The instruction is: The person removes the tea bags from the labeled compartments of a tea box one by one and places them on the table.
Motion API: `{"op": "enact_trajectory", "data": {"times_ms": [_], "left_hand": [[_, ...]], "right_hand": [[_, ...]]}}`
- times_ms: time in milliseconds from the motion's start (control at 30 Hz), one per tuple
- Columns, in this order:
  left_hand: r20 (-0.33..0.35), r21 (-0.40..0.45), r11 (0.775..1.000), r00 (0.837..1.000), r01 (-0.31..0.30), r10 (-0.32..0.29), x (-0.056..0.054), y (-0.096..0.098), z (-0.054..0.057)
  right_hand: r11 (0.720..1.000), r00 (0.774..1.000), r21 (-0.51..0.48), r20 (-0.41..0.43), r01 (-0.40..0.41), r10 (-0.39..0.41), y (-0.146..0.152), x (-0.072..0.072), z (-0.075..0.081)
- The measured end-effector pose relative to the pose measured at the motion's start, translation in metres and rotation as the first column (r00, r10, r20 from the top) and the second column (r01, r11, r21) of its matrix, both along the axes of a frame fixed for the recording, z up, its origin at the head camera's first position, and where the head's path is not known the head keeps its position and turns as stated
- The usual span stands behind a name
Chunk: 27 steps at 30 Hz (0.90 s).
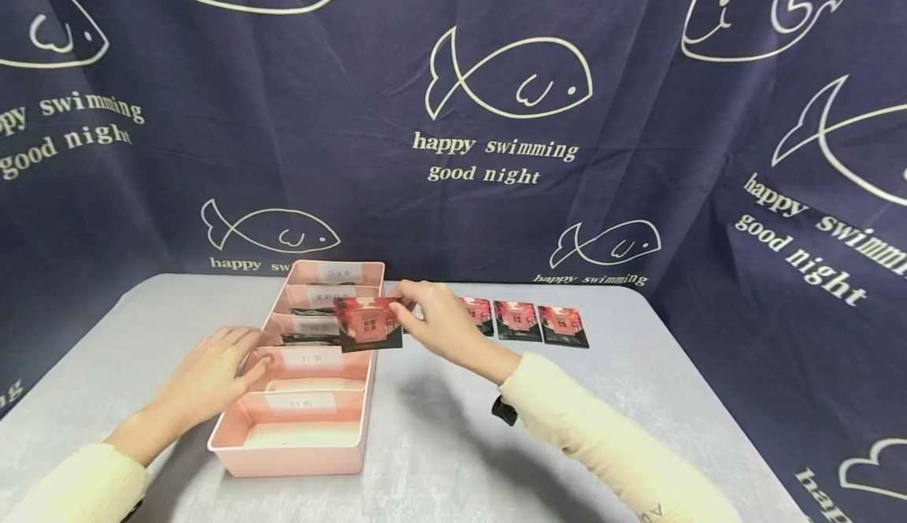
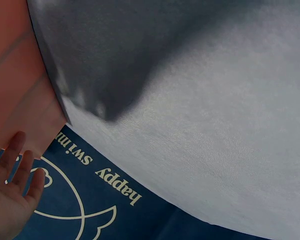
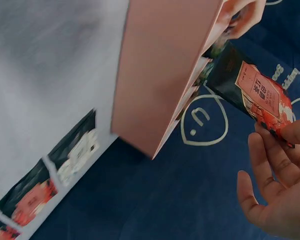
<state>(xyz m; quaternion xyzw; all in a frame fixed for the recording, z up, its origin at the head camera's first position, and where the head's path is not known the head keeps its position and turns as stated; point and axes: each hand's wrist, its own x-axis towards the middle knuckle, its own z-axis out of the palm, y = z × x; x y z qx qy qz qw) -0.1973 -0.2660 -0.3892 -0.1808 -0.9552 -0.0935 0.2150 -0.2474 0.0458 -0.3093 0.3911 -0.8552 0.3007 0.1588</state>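
Note:
A pink divided box [image 1: 290, 460] stands on the table, paper labels on its dividers. My right hand [image 1: 442, 322] pinches a red-and-black tea sachet [image 1: 370, 324] by its edge, above the box's right rim near the middle compartments. In the right wrist view, thumb and fingertips grip one end of that sachet [image 3: 257, 92]. My left hand [image 1: 212, 369] rests on the box's left rim, some fingers reaching over it. Its fingers look fairly straight beside the outer wall in the left wrist view. Dark sachets [image 1: 310, 339] stand in the farther compartments; the two nearest show bare floors.
Right of the box, several sachets [image 1: 517, 320] lie in a row on the grey table [image 1: 453, 444]; my right hand partly covers the row. One sachet [image 3: 79, 155] there has a pale label. A dark blue fish-print curtain [image 1: 496, 216] hangs behind the table.

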Motion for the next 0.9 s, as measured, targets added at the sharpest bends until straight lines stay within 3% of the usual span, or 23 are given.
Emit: {"op": "enact_trajectory", "data": {"times_ms": [433, 900], "left_hand": [[0.010, -0.002, 1.000, 1.000, -0.002, 0.002, 0.000, 0.000, 0.000], [0.013, 0.010, 1.000, 1.000, 0.002, -0.003, -0.001, -0.001, 0.000]], "right_hand": [[0.996, 0.993, 0.020, 0.078, 0.084, -0.085, 0.040, -0.014, -0.013], [0.991, 0.988, 0.087, 0.112, 0.099, -0.109, 0.050, -0.022, -0.054]]}}
